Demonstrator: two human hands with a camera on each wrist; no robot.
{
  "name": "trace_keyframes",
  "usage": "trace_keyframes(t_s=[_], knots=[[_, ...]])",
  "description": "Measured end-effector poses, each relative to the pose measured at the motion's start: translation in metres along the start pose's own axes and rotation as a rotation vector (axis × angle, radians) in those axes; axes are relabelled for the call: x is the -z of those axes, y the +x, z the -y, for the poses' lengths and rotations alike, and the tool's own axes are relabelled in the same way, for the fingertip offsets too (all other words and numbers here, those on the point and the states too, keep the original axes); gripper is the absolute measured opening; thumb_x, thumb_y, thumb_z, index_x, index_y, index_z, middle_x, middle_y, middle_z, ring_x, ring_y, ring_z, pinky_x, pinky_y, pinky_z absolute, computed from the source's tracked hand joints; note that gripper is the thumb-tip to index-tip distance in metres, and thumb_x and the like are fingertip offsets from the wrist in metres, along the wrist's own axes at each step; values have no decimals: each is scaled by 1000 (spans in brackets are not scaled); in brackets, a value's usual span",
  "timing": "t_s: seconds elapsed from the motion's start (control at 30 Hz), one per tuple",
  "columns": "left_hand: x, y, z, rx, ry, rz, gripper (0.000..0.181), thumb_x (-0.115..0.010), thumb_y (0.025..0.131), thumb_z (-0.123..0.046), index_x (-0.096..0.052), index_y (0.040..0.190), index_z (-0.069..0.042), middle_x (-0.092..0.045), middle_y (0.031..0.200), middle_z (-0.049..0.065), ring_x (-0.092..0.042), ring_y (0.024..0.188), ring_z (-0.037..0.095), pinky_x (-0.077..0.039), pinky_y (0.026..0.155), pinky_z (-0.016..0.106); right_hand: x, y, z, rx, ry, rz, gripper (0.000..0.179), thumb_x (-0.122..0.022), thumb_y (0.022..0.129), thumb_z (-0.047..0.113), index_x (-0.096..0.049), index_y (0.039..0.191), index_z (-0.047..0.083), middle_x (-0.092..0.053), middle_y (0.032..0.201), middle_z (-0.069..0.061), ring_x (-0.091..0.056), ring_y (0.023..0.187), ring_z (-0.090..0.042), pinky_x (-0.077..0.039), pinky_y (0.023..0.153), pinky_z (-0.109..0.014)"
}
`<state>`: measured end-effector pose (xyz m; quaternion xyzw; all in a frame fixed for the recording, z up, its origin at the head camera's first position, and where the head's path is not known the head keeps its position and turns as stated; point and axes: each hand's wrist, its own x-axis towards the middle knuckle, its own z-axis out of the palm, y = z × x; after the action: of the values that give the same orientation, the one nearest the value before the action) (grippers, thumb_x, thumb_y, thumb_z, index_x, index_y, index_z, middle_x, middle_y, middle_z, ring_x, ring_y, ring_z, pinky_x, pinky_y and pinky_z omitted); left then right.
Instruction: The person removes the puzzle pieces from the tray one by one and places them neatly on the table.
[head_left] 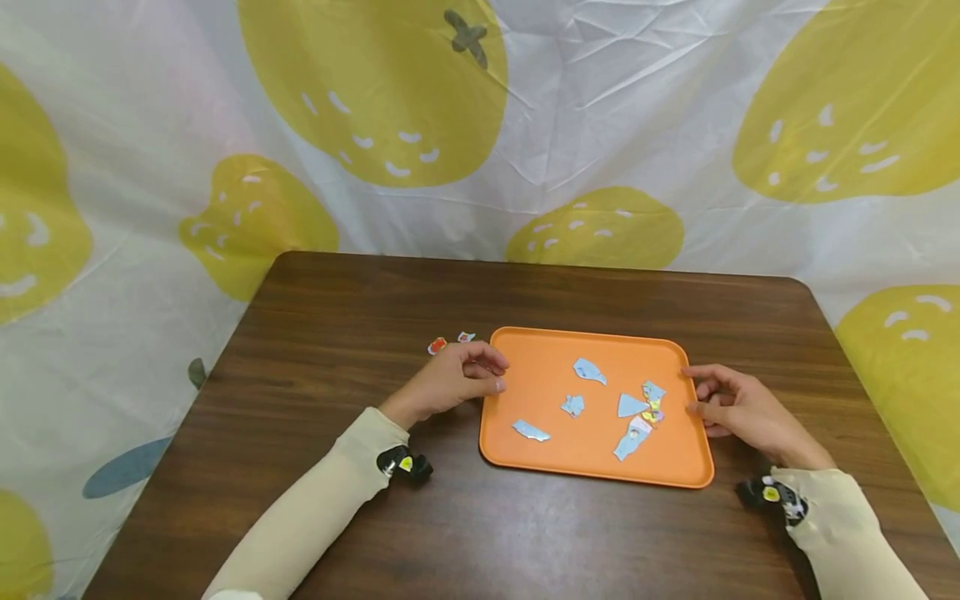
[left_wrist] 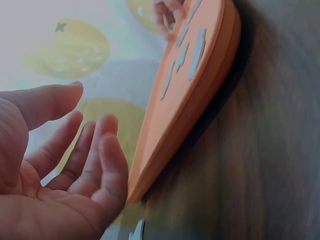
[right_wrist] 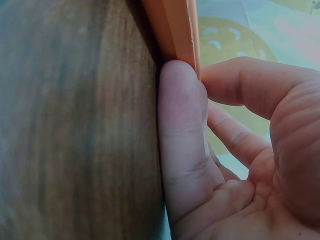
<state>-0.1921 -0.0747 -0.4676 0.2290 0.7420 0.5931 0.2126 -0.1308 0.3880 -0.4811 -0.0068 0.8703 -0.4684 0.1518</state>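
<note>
An orange tray (head_left: pixel 555 458) carries several flat, irregular light-blue pieces, among them a pointed one (head_left: pixel 588 371), a small jagged one (head_left: pixel 572 406) and a long one (head_left: pixel 531 431). Toward its right side, a blue triangle (head_left: pixel 632 406) lies against a cluster of pieces with yellow and pink print (head_left: pixel 652 404). My right hand (head_left: pixel 750 412) pinches the tray's right rim, thumb on the upper side and a finger against the outer wall (right_wrist: pixel 172 30). At the left rim, my left hand (head_left: pixel 450 379) hovers with loosely bent, parted fingers and nothing between them.
Two small red-printed pieces (head_left: pixel 437 345) lie on the brown wooden table (head_left: pixel 360 333) just beyond my left hand. Behind the table hangs a white cloth (head_left: pixel 420 225) with large yellow fruit. Each wrist wears a small black camera.
</note>
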Motion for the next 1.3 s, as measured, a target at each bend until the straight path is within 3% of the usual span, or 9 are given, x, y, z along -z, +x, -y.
trace_keyframes(t_s=[0.37, 0.57, 0.67, 0.73, 0.8, 0.9, 1.3], knots=[[-25, 5, -2, -82, 186, 113, 33, -84, 91, -15, -72, 119, -1, -74, 117, 16, -72, 101, 13, -60, 88, 24, 0, 1, 0, 0, -1, 2, 64, -73, 99, 10, -45, 156, 2, -51, 117, -19, -67, 84, -12, -66, 72, -35], [-36, 9, 0, -152, 335, 174, 30, -87, 89, -20, -75, 114, -8, -77, 109, 5, -72, 102, 17, -60, 91, 33, 0, 1, 1, 7, 3, -3, 64, -73, 99, 9, -45, 156, 2, -52, 116, -19, -67, 84, -12, -66, 71, -36], [-39, 11, 2, -195, 450, 187, 27, -88, 88, -24, -76, 110, -14, -78, 102, -3, -71, 101, 10, -44, 105, 40, -1, 0, 1, 8, 4, -4, 64, -73, 99, 9, -45, 156, 1, -52, 116, -20, -67, 84, -12, -66, 71, -36], [-41, 12, 2, -218, 525, 185, 25, -89, 87, -28, -78, 108, -18, -78, 98, -8, -69, 101, 5, -31, 105, 50, -1, 0, 0, 8, 4, -4, 64, -73, 99, 8, -45, 156, 1, -52, 116, -20, -67, 84, -11, -66, 71, -36], [-41, 13, 3, -224, 588, 177, 23, -89, 86, -32, -79, 105, -23, -78, 96, -13, -64, 102, 2, -22, 99, 52, -1, 0, 0, 8, 6, -5, 63, -73, 99, 8, -46, 156, 1, -52, 116, -20, -67, 84, -11, -66, 71, -36], [-40, 14, 4, -215, 633, 171, 23, -90, 85, -34, -81, 104, -27, -77, 96, -16, -58, 103, 3, -19, 100, 55, 0, 1, 0, 11, 7, -7, 63, -73, 99, 8, -46, 156, 1, -52, 116, -19, -67, 84, -11, -66, 71, -36], [-44, 20, 7, -178, 758, 219, 20, -90, 84, -34, -82, 102, -33, -72, 93, -25, -53, 101, 4, -19, 99, 53, 1, -1, 0, 14, 20, -5, 62, -71, 99, 7, -46, 155, 1, -52, 116, -20, -68, 84, -11, -66, 71, -36]])
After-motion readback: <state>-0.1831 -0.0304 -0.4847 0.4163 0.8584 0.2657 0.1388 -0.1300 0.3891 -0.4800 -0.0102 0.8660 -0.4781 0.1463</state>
